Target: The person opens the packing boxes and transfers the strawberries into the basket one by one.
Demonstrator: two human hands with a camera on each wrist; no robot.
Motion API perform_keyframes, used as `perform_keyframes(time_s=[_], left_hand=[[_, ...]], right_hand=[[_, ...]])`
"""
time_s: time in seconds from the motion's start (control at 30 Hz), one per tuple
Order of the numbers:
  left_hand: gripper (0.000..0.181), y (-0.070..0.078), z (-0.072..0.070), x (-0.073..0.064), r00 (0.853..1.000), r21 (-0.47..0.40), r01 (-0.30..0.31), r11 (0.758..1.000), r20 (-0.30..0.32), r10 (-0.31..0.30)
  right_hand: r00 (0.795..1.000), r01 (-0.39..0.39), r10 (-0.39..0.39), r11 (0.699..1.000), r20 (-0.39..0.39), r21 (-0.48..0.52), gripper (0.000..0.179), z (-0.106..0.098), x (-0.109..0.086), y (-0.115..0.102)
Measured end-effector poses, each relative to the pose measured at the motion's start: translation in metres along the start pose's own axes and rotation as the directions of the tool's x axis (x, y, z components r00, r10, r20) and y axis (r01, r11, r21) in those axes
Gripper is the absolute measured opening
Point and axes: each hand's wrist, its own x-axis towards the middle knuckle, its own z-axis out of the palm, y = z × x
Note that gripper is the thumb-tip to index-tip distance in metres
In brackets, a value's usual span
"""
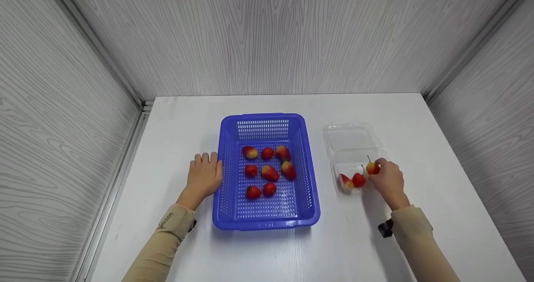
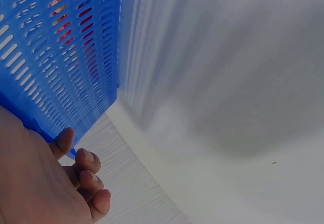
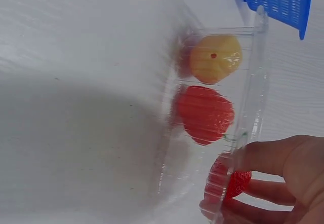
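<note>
My left hand [image 1: 203, 175] holds the left rim of a blue plastic basket [image 1: 267, 225], thumb along the rim and the other fingers outside it, loosely curled below the rim in the left wrist view. Over on the right, my right hand [image 1: 388, 180] pinches a red-and-yellow cherry-like fruit [image 1: 372, 168] with a thin stem. It is at the right end of the near half of a clear hinged plastic box [image 1: 352, 137]. Beside it in the box sit a red stemmed fruit [image 1: 358, 180] and a red-and-yellow fruit [image 1: 345, 182]. Fingers and clear plastic partly cover the held fruit in the right wrist view.
Several red and red-yellow fruits, among them a larger one [image 1: 270, 173], lie spaced out on the basket floor. The box's lid lies folded back, away from me. A white table [image 1: 271, 257] carries everything, with wood-grain panels [image 1: 267, 40] behind and at both sides.
</note>
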Motion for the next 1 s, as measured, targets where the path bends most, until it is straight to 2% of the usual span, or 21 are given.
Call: perform_keyframes(time_s=[0.27, 0.4, 0.63, 0.83, 1.0], left_hand=[[0.034, -0.001, 0.000, 0.001, 1.000, 0.020, 0.003, 1.000, 0.002, -0.003], [0.034, 0.000, 0.000, 0.001, 1.000, 0.009, 0.005, 1.000, 0.001, -0.005], [0.035, 0.001, -0.002, 0.001, 1.000, 0.005, 0.004, 1.000, 0.006, -0.004], [0.034, 0.001, -0.002, 0.001, 1.000, 0.008, 0.001, 1.000, 0.003, -0.001], [0.033, 0.001, -0.001, 0.000, 1.000, 0.002, -0.005, 1.000, -0.008, 0.005]], right_hand=[[0.996, 0.069, -0.065, 0.995, -0.064, 0.066, 0.038, -0.009, -0.008, -0.015], [0.995, 0.095, -0.090, 0.988, -0.045, 0.125, 0.040, -0.015, -0.010, -0.027], [0.997, 0.080, -0.083, 0.975, 0.005, 0.209, 0.043, -0.021, -0.015, -0.051], [0.995, 0.093, -0.099, 0.963, 0.011, 0.252, 0.042, -0.018, -0.022, -0.072], [0.988, 0.151, -0.152, 0.948, -0.018, 0.281, 0.041, -0.011, -0.029, -0.088]])
